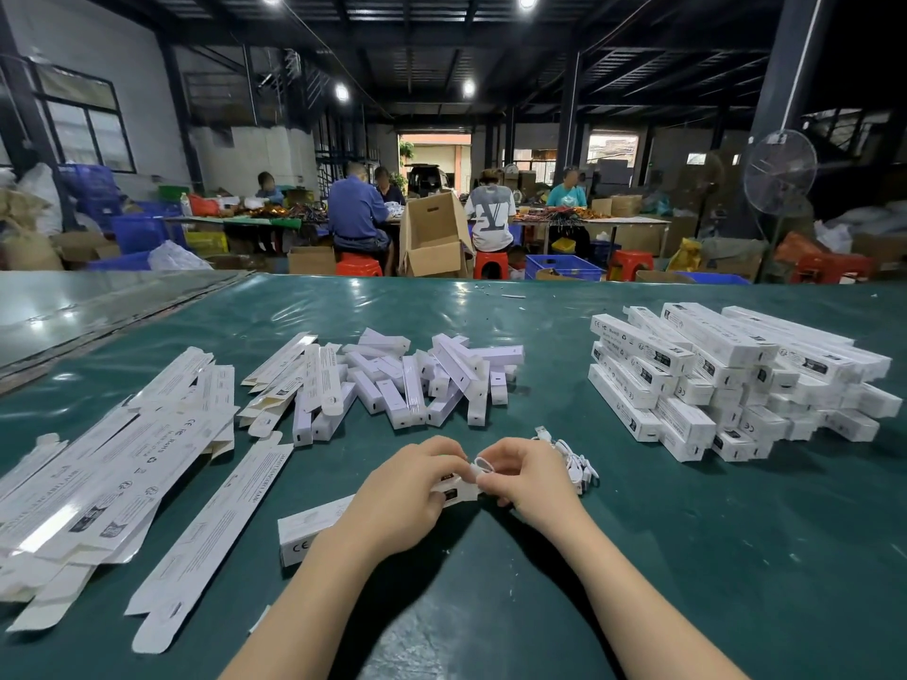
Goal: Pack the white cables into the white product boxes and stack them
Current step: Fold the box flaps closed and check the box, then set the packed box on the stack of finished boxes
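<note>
One box (314, 530) is laid on the table (687, 557), gripped at its open end by the curled fingers of the left hand (412, 488). A coiled cable (483, 464) is pinched at the box mouth by the right hand (530, 476). Spare cables (576, 461) are heaped just right of it, packed boxes (726, 380) stacked far right, and flat cartons (122, 458) spread at left.

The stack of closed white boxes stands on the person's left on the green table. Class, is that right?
No. In the head view the stack of closed white boxes stands on the person's right on the green table; flat cartons lie left.
</note>
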